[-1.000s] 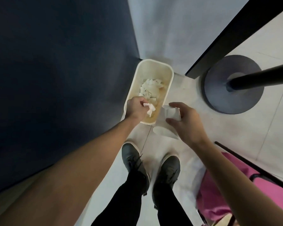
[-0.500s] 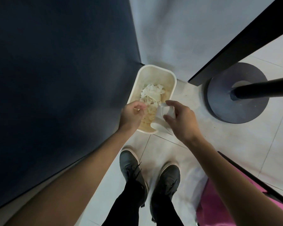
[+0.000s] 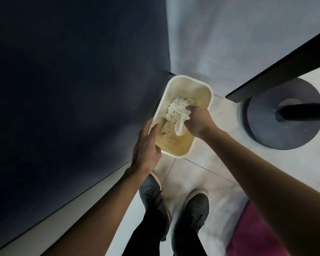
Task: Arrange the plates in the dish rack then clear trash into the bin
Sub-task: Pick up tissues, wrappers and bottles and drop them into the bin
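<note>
A cream rectangular bin (image 3: 210, 91) stands on the floor in the corner, with crumpled white paper trash (image 3: 175, 108) lying inside. My right hand (image 3: 198, 120) reaches over the bin's opening and grips a white paper cup (image 3: 180, 126), tipped on its side above the trash. My left hand (image 3: 146, 146) hovers at the bin's left rim with fingers straight and nothing in it. No plates or dish rack are in view.
A dark wall panel (image 3: 72, 89) fills the left. A round grey stand base (image 3: 283, 117) with a black pole sits right of the bin. My two dark shoes (image 3: 174, 206) stand on pale tiles. Something pink (image 3: 257, 231) lies at bottom right.
My left hand let go of its crumpled tissue and now lies flat by the rim. My right hand carried the paper cup from beside the bin to over its opening.
</note>
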Tool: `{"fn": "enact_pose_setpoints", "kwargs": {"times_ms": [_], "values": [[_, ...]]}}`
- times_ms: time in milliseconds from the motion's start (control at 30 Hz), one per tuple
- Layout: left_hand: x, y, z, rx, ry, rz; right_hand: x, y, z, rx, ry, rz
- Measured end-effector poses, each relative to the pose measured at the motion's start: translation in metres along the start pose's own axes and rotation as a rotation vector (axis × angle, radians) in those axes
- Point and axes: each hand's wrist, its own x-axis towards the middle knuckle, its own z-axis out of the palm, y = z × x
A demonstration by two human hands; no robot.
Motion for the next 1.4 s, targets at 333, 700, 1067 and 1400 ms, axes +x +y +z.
{"fn": "enact_pose_setpoints", "kwargs": {"times_ms": [333,700,1067,1400], "values": [[-0.019,0.035,-0.032,-0.054,-0.029,-0.016,-0.061,0.005,-0.032,0.049,-0.010,0.004],[-0.074,0.116,-0.115,-0.397,-0.058,-0.113,-0.175,-0.040,-0.083,0.125,0.020,-0.036],[-0.207,0.211,-0.270,-0.312,-0.128,-0.041,-0.359,-0.108,-0.182,0.024,0.058,-0.251],[-0.312,0.259,-0.369,-0.293,-0.090,0.010,-0.476,-0.165,-0.233,-0.154,0.078,-0.434]]}}
